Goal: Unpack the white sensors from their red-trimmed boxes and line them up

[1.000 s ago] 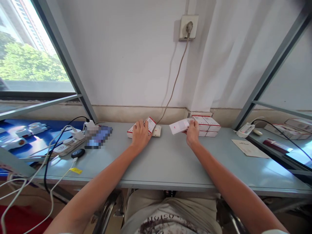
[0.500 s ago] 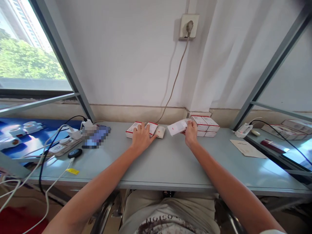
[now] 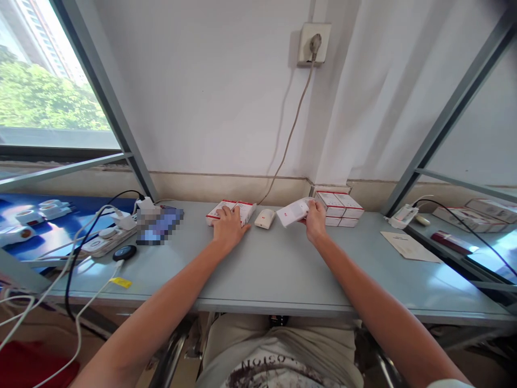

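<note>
My left hand (image 3: 229,230) lies with fingers spread over a white box with red edges (image 3: 245,210), its thumb out to the right. Just right of that box, a small off-white rounded device (image 3: 265,218) with a red mark rests on the desk, apart from the thumb. My right hand (image 3: 316,220) is closed on the right end of a flat white package (image 3: 293,213) with a small red mark, tilted above the desk. Behind the right wrist stands a stack of white boxes with red edges (image 3: 341,207).
On the grey desk (image 3: 262,269), a phone (image 3: 159,226), a power strip (image 3: 107,241) and a round black device (image 3: 124,253) with cables sit at left. A paper sheet (image 3: 407,247) and a white adapter (image 3: 404,215) are at right. Metal frame posts flank the desk.
My left hand and the box under it have shifted slightly left. The thumb has come away from the small off-white device. My right hand still holds the package in nearly the same place.
</note>
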Action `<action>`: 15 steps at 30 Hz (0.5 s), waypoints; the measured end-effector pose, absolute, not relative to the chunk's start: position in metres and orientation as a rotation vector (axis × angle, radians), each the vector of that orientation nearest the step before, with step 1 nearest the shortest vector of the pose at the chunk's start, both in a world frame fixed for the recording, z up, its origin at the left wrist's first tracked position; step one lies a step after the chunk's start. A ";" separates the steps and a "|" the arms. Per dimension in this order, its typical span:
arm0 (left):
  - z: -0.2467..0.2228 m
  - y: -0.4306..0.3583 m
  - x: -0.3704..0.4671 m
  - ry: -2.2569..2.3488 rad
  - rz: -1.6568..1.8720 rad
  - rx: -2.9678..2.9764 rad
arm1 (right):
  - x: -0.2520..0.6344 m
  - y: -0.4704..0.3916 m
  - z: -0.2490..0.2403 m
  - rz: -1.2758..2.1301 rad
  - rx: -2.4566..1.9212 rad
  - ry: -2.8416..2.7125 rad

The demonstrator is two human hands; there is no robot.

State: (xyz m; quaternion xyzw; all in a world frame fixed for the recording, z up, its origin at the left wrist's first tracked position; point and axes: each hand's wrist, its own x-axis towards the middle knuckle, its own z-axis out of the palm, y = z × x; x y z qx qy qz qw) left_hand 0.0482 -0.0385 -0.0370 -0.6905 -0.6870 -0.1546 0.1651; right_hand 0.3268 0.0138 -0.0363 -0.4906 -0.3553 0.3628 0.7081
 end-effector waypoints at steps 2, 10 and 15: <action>-0.037 -0.035 0.046 -1.933 -0.423 -1.969 | 0.326 0.012 -0.034 0.823 -1.090 -0.780; -0.023 -0.037 0.051 -2.031 -0.307 -1.923 | 0.321 0.004 -0.027 0.942 -1.116 -0.779; -0.022 -0.044 0.053 -1.916 -0.391 -1.946 | 0.318 0.000 -0.025 0.991 -1.114 -0.860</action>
